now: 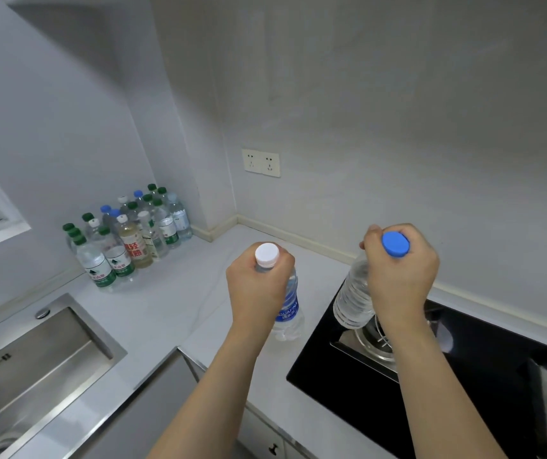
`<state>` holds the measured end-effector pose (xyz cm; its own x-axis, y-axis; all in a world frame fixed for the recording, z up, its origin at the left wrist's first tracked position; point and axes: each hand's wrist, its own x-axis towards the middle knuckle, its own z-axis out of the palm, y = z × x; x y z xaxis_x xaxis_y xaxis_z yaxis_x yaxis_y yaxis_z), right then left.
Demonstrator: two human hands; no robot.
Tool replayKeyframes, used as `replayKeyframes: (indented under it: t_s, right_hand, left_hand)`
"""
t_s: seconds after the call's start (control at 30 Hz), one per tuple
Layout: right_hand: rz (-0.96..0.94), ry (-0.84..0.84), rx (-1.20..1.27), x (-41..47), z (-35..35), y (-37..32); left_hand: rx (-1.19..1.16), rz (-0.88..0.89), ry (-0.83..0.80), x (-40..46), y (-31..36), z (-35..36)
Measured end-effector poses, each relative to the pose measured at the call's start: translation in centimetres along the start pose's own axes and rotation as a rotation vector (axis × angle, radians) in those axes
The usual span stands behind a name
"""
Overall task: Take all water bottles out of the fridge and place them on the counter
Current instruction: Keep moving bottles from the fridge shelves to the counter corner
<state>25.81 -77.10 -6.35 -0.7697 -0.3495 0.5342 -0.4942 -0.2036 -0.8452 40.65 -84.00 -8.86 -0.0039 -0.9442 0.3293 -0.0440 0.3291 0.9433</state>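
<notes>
Two bottles, necks gripped by fingers: left hand (254,286), right hand (401,276).

Clear glossy plastic bottles (126,236); brushed steel sink (33,359); smooth matt pale bench (172,303); glossy black glass hob (447,392).

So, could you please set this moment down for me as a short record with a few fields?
left hand: left hand grips the white-capped bottle by its neck, above the counter
right hand: right hand grips the blue-capped bottle by its neck, tilted, over the edge of the black hob
already placed: cluster of bottles standing in the counter's back corner
other fixtures: steel sink at left, wall sockets
fridge: not in view
</notes>
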Motion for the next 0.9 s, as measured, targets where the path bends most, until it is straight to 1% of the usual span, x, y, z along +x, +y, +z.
replayKeyframes:
  t_s: [0.37, 0.57, 0.77, 0.9]
  right_hand:
    - [0.020, -0.067, 0.066, 4.8, 9.5, 3.8]
    - [0.054, -0.115, 0.077, 7.1, 14.6, 6.4]
    - [0.040, -0.143, 0.048, 7.8, 19.6, 8.2]
    - [0.068, -0.126, 0.040, 7.4, 24.0, 9.0]
  left_hand:
    - [0.072, -0.016, 0.053, 9.2, -4.0, 1.2]
    - [0.079, -0.053, 0.079, 14.2, -6.3, 2.1]
    - [0.129, -0.051, 0.103, 19.1, -8.7, 1.5]
    - [0.126, -0.059, 0.074, 23.1, -10.9, 0.3]
